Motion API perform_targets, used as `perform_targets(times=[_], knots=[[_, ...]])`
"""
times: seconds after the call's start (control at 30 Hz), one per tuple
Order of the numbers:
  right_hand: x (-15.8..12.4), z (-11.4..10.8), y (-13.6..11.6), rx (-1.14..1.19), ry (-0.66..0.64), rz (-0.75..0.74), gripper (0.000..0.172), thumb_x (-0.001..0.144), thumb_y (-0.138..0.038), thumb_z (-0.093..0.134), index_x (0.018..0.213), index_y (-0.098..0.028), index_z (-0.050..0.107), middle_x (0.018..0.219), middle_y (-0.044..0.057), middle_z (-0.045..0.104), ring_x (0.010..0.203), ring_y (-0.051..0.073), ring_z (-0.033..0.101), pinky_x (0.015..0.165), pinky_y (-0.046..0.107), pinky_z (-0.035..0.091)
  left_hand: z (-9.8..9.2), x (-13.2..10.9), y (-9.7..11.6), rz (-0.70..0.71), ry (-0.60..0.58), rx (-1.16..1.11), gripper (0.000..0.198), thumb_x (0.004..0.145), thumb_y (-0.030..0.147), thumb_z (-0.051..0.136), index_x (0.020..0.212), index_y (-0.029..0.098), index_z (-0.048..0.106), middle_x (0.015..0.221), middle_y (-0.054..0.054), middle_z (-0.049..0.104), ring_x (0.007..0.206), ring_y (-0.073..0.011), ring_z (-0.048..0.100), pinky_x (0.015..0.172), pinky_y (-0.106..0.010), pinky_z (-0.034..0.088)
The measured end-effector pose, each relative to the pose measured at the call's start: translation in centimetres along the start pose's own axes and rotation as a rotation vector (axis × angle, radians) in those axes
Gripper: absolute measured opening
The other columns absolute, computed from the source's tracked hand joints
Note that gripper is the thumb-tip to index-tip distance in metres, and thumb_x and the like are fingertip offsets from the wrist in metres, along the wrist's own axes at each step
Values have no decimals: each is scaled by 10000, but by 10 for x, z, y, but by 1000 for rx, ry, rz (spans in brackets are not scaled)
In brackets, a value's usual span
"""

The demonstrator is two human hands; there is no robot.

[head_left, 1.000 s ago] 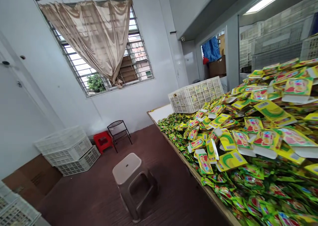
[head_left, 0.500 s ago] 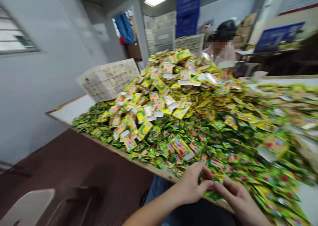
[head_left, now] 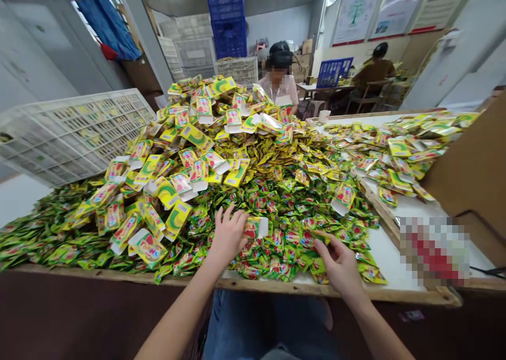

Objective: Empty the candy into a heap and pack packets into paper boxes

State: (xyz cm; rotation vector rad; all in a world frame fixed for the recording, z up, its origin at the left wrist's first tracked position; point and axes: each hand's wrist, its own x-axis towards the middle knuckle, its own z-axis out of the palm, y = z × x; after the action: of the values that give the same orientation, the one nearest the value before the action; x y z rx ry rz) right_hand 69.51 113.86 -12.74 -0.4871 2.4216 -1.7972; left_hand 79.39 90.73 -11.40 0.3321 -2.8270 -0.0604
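My left hand (head_left: 228, 234) is over the near part of the pile, fingers spread and palm down. Its thumb side is beside a small yellow carton (head_left: 256, 227) with a white end flap, lying on green sachets (head_left: 272, 254). To the right, my right hand (head_left: 342, 262) is closed, thumb and forefinger pinching a small green and yellow sachet (head_left: 321, 237). Part of that sachet is hidden by the fingers. Between the hands lie loose green sachets with red fruit pictures. More yellow cartons (head_left: 177, 217) are heaped left of my left hand.
A tilted white crate (head_left: 90, 133) stands at the left. Behind the heap sits a person (head_left: 279, 80); another person (head_left: 375, 67) is farther back. A wooden strip (head_left: 379, 212) divides the table on the right, near a brown cardboard box (head_left: 470, 175). A wooden rim (head_left: 269, 286) edges the front.
My hands were together around a small yellow item; now they are apart, the left farther in over the pile, the right lower right. The view has turned right and levelled.
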Motion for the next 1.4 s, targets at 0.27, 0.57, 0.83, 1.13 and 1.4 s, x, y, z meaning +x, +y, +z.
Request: perform_targets(times=[0.27,0.57,0.83,1.13,1.4], knots=[[1,34,-61,-68,-93,-649,185,864,-195,523,999,-218,648,937,51,697,878,166,656,773,286,538,-6,-35,49,-158,349,-406,435,708,401,670,1053,197,498,890,-42,641,810,-209,644,699,-311,525],[-1,23,-65,-132,221,-770,294,822,-93,569,1079,-226,622,952,59,694,877,178,662,777,304,550,-10,-41,62,-208,376,-486,423,727,373,660,1061,195,470,913,-48,635,811,-196,645,694,-298,533],[-6,17,-81,-140,-324,-674,253,836,-134,537,1050,-198,654,972,56,717,887,161,671,779,267,542,-9,-45,71,-204,491,-416,373,745,331,632,1060,183,497,888,-54,629,798,-197,635,680,-291,522],[12,0,-94,-258,-617,-421,221,757,-160,523,855,-206,715,835,39,638,780,144,601,703,262,491,-3,-55,78,-125,440,-481,434,717,289,651,1125,206,525,887,-40,615,781,-183,622,665,-267,514],[18,31,-70,105,-538,-54,337,642,-358,723,909,-169,640,800,9,634,597,115,599,532,240,516,-2,-56,81,-244,274,-355,555,721,280,654,1225,166,450,1014,-87,643,879,-226,654,703,-303,540]])
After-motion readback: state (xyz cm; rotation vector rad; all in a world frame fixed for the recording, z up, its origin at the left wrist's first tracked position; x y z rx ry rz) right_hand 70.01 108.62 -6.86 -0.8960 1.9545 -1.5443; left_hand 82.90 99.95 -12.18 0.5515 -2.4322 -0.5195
